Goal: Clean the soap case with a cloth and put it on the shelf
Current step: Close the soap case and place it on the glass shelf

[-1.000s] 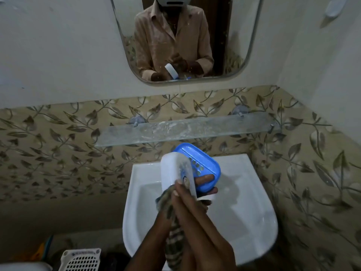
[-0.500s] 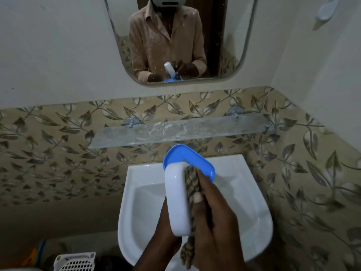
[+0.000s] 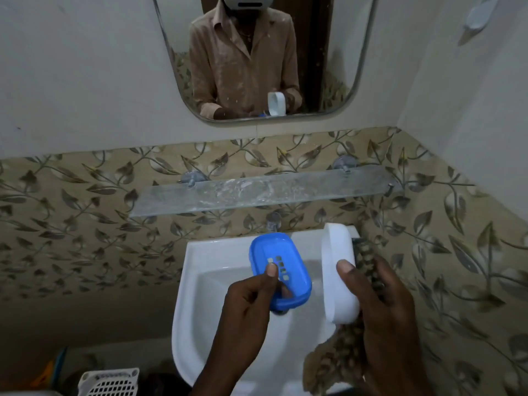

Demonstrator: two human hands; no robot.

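The soap case is in two separate parts above the white sink (image 3: 200,281). My left hand (image 3: 245,304) pinches the blue slotted tray (image 3: 278,270), thumb on its inner face, tilted toward me. My right hand (image 3: 380,304) grips the white lid (image 3: 338,270) on edge, together with a brown checked cloth (image 3: 343,358) that lies behind the lid and hangs down below my palm. The frosted glass shelf (image 3: 265,192) runs along the tiled wall above the sink, with nothing on it.
A mirror (image 3: 257,52) above the shelf reflects me and the lid. A small tap (image 3: 273,221) sits under the shelf. The right wall stands close, with a white wall fitting (image 3: 480,12) high up. A white perforated basket (image 3: 111,381) is at the lower left on the floor.
The two parts were held stacked together in front of me with the cloth rubbing the lid. Now they are apart: blue tray in the left hand, white lid and cloth moved right.
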